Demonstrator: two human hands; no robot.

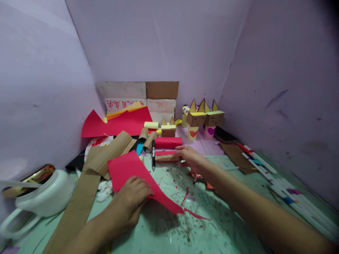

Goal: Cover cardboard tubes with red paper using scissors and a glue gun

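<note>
My left hand (pixel 134 199) is closed on a sheet of red paper (pixel 135 169), which tilts up off the green table (pixel 169 241). Out in front, my right hand (pixel 189 157) has its fingers at the right end of a small cardboard piece with a red edge (pixel 166 158); whether they grip it is hard to tell. Behind that piece lies a red-covered block (pixel 168 142). A black pen (pixel 153 155) is just left of both. Thin red paper strips (pixel 196 214) lie on the table.
Cardboard strips (pixel 84 194) and a white pot (pixel 49 194) are at the left. Cardboard tubes (pixel 149 141), a small eared box (pixel 168 130) and two eared figures (pixel 196 120) stand at the back. Markers (pixel 262 164) line the right side.
</note>
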